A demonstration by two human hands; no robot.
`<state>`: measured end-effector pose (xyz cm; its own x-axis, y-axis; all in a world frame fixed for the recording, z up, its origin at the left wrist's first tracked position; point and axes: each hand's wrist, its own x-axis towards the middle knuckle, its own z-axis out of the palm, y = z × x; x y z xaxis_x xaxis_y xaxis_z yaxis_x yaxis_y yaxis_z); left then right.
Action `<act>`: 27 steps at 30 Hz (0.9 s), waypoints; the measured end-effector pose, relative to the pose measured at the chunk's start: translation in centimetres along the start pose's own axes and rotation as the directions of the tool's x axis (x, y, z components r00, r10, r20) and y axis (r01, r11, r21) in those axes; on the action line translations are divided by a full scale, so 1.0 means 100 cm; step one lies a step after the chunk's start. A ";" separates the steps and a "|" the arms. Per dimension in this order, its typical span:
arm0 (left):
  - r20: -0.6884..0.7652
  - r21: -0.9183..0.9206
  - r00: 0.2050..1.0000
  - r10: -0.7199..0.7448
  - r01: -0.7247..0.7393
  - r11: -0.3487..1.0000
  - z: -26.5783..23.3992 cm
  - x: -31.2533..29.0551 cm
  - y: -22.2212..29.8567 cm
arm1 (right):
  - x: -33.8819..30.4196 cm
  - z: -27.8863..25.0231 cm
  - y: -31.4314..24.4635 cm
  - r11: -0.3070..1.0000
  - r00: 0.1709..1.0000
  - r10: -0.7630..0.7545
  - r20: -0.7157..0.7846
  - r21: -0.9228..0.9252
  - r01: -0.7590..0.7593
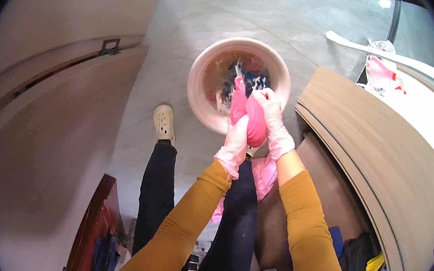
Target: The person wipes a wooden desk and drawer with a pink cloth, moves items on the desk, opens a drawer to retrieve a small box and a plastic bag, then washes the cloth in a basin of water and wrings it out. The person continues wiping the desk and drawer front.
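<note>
Both my hands wear thin, pale pinkish gloves and hold one bright pink, bunched piece of wet-looking cloth point(254, 121) over the near side of a round pale pink basin point(196, 87). My left hand point(235, 140) is closed round the cloth from below. My right hand point(269, 109) pinches its upper right side, with the fingertips partly hidden. A narrow end of the cloth points away from me over the water. Dark blue fabric point(242, 79) lies in the basin's brownish water, with whitish streaks around it.
The basin stands on a grey floor point(185, 41) just ahead of my feet. A pale clog point(164, 123) shows on my left foot. A brown cabinet panel point(56, 90) rises at left, an open wooden drawer point(378, 132) at right. Pink material point(264, 175) hangs beside my right leg.
</note>
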<state>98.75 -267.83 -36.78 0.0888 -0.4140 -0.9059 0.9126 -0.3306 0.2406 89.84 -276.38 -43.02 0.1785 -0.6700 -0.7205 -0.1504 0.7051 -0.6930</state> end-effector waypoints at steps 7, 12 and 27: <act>0.284 0.098 0.948 -0.144 0.121 0.988 0.007 -0.021 0.032 | -0.048 0.008 -0.032 0.764 0.832 -0.110 0.544 0.581 -0.279; 0.296 0.171 0.945 -0.141 0.093 0.981 0.020 -0.033 0.054 | -0.085 -0.016 -0.024 0.670 0.897 0.029 0.442 0.657 -0.346; 0.486 -0.126 0.857 -0.172 0.263 0.957 -0.020 -0.058 0.069 | -0.155 0.066 -0.102 0.851 0.953 -0.195 0.231 -0.443 0.282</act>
<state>105.35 -266.04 -30.58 -0.2747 -0.7103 -0.6481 0.9465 -0.3185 -0.0521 95.02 -271.63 -24.66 0.4239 -0.7229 -0.5456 -0.5089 0.3082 -0.8038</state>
